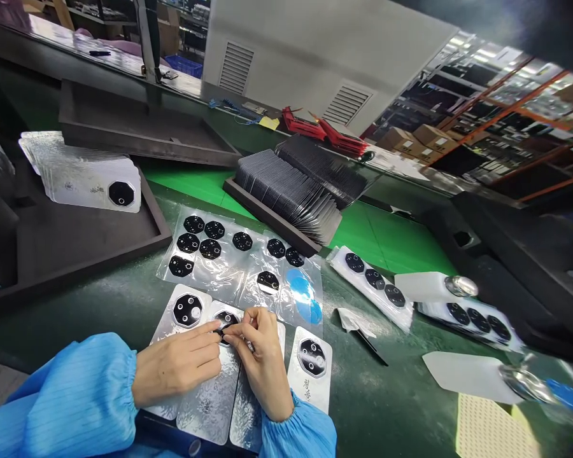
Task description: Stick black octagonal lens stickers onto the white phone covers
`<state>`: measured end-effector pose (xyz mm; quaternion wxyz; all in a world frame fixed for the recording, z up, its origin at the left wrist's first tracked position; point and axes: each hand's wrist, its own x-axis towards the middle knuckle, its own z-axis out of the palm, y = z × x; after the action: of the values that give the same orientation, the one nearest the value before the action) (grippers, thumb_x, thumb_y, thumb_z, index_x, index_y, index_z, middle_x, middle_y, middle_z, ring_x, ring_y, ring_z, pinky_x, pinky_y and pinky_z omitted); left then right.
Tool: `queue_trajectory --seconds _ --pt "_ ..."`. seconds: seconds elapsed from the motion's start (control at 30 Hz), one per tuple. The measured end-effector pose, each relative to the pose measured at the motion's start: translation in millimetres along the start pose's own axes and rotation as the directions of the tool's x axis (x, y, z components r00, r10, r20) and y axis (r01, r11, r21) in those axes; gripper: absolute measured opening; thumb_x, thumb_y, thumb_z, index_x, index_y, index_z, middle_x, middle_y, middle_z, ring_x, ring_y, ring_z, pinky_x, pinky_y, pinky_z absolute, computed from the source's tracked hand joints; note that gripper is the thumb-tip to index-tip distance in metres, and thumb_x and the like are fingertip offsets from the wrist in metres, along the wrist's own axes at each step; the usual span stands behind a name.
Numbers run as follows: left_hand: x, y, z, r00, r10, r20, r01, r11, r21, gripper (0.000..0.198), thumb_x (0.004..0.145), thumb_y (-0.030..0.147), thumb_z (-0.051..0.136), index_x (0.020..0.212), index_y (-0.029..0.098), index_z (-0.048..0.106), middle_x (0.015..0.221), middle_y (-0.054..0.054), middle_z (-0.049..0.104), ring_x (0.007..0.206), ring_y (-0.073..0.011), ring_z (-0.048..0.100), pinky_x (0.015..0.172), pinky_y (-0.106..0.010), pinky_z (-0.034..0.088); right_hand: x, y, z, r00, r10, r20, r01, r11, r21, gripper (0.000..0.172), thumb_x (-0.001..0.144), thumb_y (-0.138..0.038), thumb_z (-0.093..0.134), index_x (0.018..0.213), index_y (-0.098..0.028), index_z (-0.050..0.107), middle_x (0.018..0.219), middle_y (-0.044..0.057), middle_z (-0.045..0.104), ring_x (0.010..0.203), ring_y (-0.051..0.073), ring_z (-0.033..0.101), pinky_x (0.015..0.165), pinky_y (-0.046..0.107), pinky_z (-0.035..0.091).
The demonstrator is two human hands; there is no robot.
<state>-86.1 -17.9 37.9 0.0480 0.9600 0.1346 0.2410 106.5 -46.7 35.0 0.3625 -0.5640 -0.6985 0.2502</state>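
Several silver phone-back-like panels lie side by side on the green table, each with a black octagon near its top. On the second panel point(205, 407), my right hand point(265, 359) pinches the edge of a black octagonal sticker point(226, 318). My left hand point(186, 364) lies over the first and second panels, fingers stretched out, its fingertips touching the sticker's lower left edge. The first panel point(172, 302) and the rightmost panel point(322, 388) carry octagons with ring-edged holes. My right hand partly covers the third panel point(245, 413).
Behind my hands lie clear film sheets point(219, 273) with black octagons. A dark tray point(267, 213) holds upright panels; another tray point(157, 232) at left holds stacked silver panels point(86, 175). Tweezers point(372, 348), bagged octagons point(375, 280) and two white pump bottles point(423, 287) stand or lie right.
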Motion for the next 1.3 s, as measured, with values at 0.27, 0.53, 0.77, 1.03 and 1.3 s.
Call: queue_trajectory --seconds 0.27,0.53,0.77,1.03,1.3 --pt "0.0 -0.1 -0.5 1.000 -0.010 0.005 0.010 1.000 -0.014 0.023 0.097 0.004 0.040 0.082 0.011 0.056 0.082 -0.003 0.058 0.090 -0.0139 0.062 0.117 -0.042 0.042 0.1 -0.4 -0.1 1.000 0.007 0.007 -0.007 1.000 0.001 0.019 0.093 -0.009 0.055 0.088 -0.022 0.068 0.091 0.004 0.046 0.090 0.020 0.042 0.077 0.034 0.038" --pt "3.1 0.4 -4.3 1.000 -0.013 0.005 0.013 0.999 -0.033 0.027 0.097 0.003 0.038 0.079 0.012 0.055 0.079 -0.002 0.057 0.083 -0.0118 0.060 0.117 -0.040 0.042 -0.5 0.9 0.1 1.000 0.003 0.000 -0.003 1.000 -0.011 0.019 0.094 -0.014 0.054 0.087 -0.024 0.070 0.090 0.004 0.047 0.088 0.021 0.042 0.076 0.035 0.037" --pt "0.8 -0.8 -1.1 1.000 0.004 0.020 -0.004 1.000 -0.012 0.026 0.097 0.004 0.038 0.080 0.012 0.055 0.082 -0.003 0.059 0.088 -0.0135 0.062 0.117 -0.041 0.042 0.2 1.2 -0.5 1.000 0.011 0.005 -0.011 1.000 -0.010 0.020 0.093 -0.014 0.055 0.085 -0.024 0.070 0.090 0.004 0.047 0.089 0.021 0.043 0.076 0.035 0.038" --pt "2.0 0.8 -4.2 1.000 0.021 0.001 -0.021 0.999 0.050 0.021 0.095 0.002 0.042 0.083 0.011 0.057 0.087 -0.006 0.065 0.094 -0.0150 0.065 0.116 -0.041 0.044 1.9 0.3 -1.8 0.999 0.033 0.019 -0.033 0.999 -0.002 0.019 0.092 -0.013 0.058 0.083 -0.025 0.070 0.088 0.003 0.046 0.088 0.021 0.043 0.077 0.035 0.038" --pt "4.4 1.2 -7.2 1.000 0.024 0.007 -0.024 0.998 0.057 0.022 0.095 0.001 0.041 0.083 0.011 0.057 0.086 -0.005 0.065 0.092 -0.0147 0.066 0.115 -0.041 0.045 3.1 0.4 -3.1 0.999 0.032 0.026 -0.032 0.999 -0.001 0.020 0.093 -0.014 0.056 0.084 -0.024 0.070 0.088 0.004 0.046 0.087 0.021 0.043 0.076 0.036 0.040"
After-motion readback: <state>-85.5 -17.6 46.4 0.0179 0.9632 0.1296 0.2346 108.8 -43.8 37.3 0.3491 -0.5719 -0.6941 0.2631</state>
